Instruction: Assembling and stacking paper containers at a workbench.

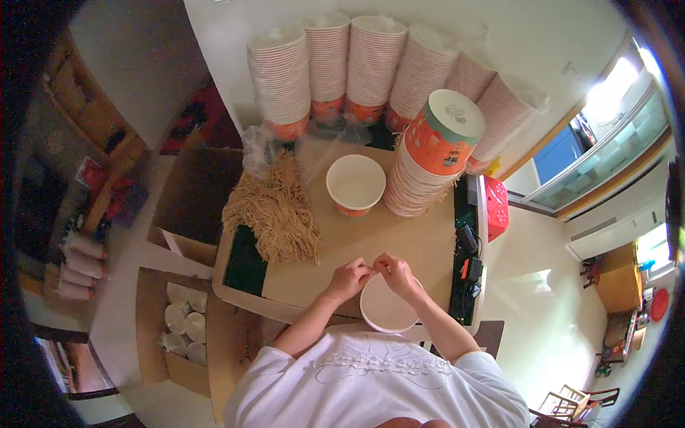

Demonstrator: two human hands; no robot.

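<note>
Left hand (348, 279) and right hand (397, 274) meet fingertip to fingertip, pinched together over a white paper bowl (386, 307) at the worktop's (421, 246) near edge. Orange-and-white bowl stacks (371, 60) line the far edge; an open bowl (355, 183) sits mid-worktop beside a noodle heap (278, 210).

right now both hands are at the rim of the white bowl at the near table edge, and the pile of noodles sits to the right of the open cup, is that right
Not quite. The head view shows the noodle pile left of the open cup, not right. Both the left hand and right hand do meet at the white bowl's far rim.
</note>
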